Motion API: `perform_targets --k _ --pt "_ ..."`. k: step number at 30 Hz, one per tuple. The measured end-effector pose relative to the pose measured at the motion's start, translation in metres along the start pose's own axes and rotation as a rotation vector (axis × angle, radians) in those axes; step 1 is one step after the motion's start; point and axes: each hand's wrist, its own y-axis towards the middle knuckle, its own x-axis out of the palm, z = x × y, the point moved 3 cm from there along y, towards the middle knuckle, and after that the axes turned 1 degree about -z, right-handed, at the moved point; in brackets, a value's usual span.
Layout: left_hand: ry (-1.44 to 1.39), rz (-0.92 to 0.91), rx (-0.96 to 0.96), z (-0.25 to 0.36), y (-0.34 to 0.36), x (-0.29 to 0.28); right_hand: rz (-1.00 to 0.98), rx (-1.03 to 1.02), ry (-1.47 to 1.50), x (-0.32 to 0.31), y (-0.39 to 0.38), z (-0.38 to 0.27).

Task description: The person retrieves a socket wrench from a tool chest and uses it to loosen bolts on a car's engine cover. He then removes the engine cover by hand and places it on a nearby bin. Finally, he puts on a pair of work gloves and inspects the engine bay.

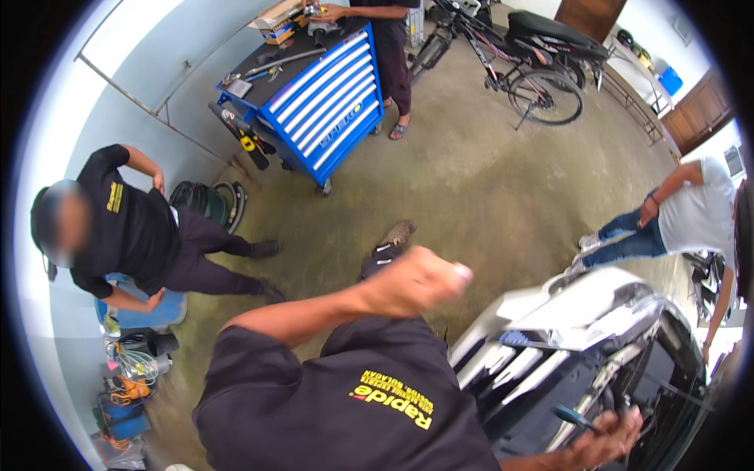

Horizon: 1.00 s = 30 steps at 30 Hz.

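Note:
My left hand [412, 282] is raised in front of my dark shirt, closed like a fist and blurred; what it holds, if anything, is hidden. At the lower right, my right hand [605, 441] is partly curled, palm side showing, around a slim tool with a teal and dark handle [574, 417]. Motion blur hides the tool's exact kind. This hand is over the dark opening at the front of a white vehicle [542, 314], whose pale grille bars [510, 365] lie between my two hands.
A blue tool cabinet [322, 110] on wheels carries tools and a box; one person stands behind it. Another person in dark clothes [133, 220] stands at left, near cables and a hose. At right, someone in a white shirt [695, 212] stands beside the vehicle. A bicycle [542, 96] is parked behind.

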Motion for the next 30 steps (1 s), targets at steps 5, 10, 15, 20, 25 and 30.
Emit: perform_targets --k 5,10,15,20,25,30 --pt "-0.416 0.434 -0.395 -0.161 0.018 -0.207 -0.246 0.197 0.073 0.113 0.001 0.038" --pt "-1.106 1.226 0.07 -0.357 0.017 -0.528 -0.432 0.464 0.139 0.327 -0.054 0.095" --pt "-0.914 1.657 0.123 -0.419 -0.008 -0.7 -0.568 0.564 0.021 0.488 -0.061 0.08" --pt "-1.083 1.851 0.076 -0.451 0.042 -0.699 -0.681 0.416 -0.002 0.605 -0.032 0.03" --pt "-0.962 1.962 0.267 -0.454 0.036 -0.702 -0.895 0.208 -0.145 0.7 -0.007 0.015" --pt "-0.927 2.094 0.075 -0.443 0.047 -0.686 -1.125 0.234 -0.075 0.809 -0.01 0.003"
